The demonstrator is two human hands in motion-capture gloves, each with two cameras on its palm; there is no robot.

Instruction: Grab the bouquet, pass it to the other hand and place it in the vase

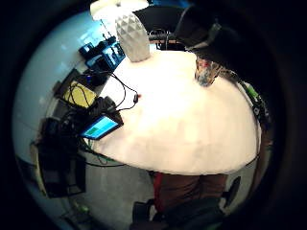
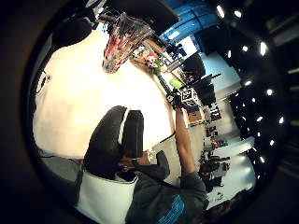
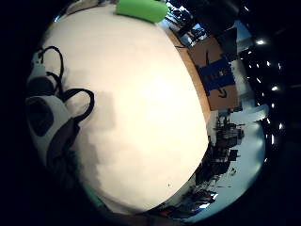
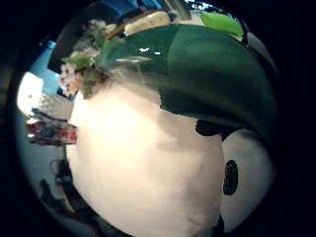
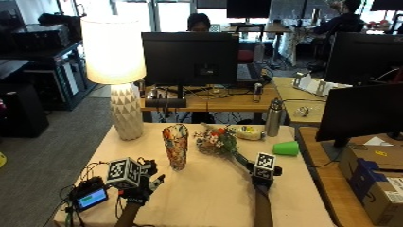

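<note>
Vase empty; right hand grips bouquet; left hand fingers spread.

Open office: rows of desks with monitors.

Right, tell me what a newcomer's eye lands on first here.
First the bouquet, its flowers lifted over the middle of the table while the right hand grips the green-wrapped stems. Just left of it stands the colourful patterned vase, upright and without flowers. Then the lit lamp at the table's far left corner.
</note>
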